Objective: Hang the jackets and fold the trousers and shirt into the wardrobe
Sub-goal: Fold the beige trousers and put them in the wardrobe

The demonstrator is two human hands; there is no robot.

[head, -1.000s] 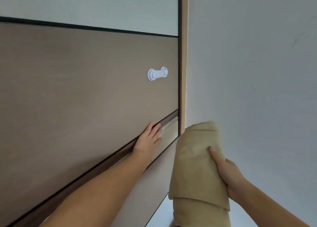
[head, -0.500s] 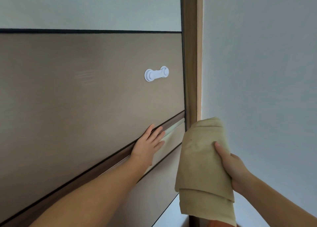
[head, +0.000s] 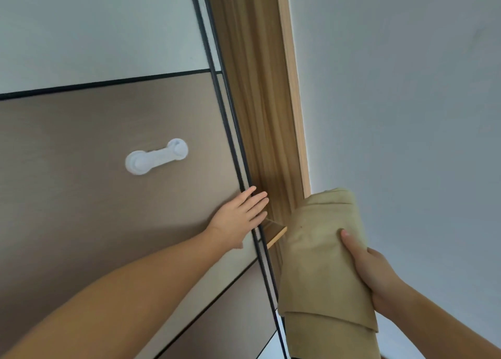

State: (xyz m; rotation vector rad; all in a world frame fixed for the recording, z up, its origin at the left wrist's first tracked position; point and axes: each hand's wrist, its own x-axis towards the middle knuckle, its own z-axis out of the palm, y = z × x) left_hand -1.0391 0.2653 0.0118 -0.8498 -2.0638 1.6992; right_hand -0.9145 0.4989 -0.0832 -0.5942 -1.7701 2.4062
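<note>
My right hand (head: pixel 376 274) holds the folded beige garment (head: pixel 322 272) at lower right of the frame, thumb pressed on its front face and the fingers hidden behind, so I take it they wrap the back. I judge it to be the trousers or the shirt, though I cannot tell which. It looks soft and light, a limp bundle whose lower layers hang loose and could slide apart, so I would keep gripping across the middle of the stack, squeezing all the layers together. My left hand (head: pixel 240 213) lies flat, fingers straight and together, on the brown sliding wardrobe door (head: pixel 108 185) at its right edge, mid-frame. Beyond that edge a narrow gap shows the wooden wardrobe interior (head: pixel 260 114) and a shelf edge (head: pixel 276 238), just beside the garment. A white child-safety latch (head: pixel 156 156) sits on the door at centre left.
</note>
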